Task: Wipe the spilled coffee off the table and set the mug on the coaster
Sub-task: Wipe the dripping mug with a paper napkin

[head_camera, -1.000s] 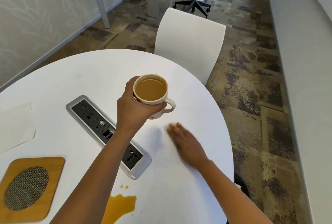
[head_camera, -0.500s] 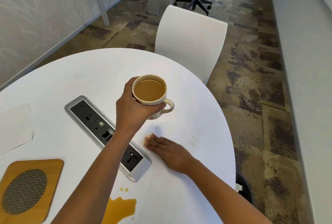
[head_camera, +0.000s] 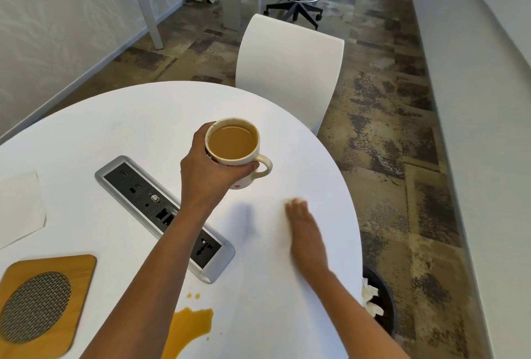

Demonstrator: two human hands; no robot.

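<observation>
**Mug up, wipe under way, big puddle waiting**

Nearest us, the spill [head_camera: 189,330] sits at the worktop [head_camera: 143,117] edge, just this side of the socket strip [head_camera: 163,215], a few drips beside it. Left of the strip's near end lies the coaster [head_camera: 43,307], bare. Right of the strip, the right hand [head_camera: 306,232] is flat on the worktop, fingers together and blurred, with a pale scrap showing at its fingertips; I can't tell whether it grips a tissue. Beyond the strip, the left hand [head_camera: 209,169] wraps the mug [head_camera: 234,151], held clear of the surface and nearly full.

For this wipe: press flat, pull strokes inward from the rim, and keep that mug dead level, because any tilt makes a fresh spill. A spare napkin [head_camera: 18,209] lies left of the strip; the puddle will likely need it.
</observation>
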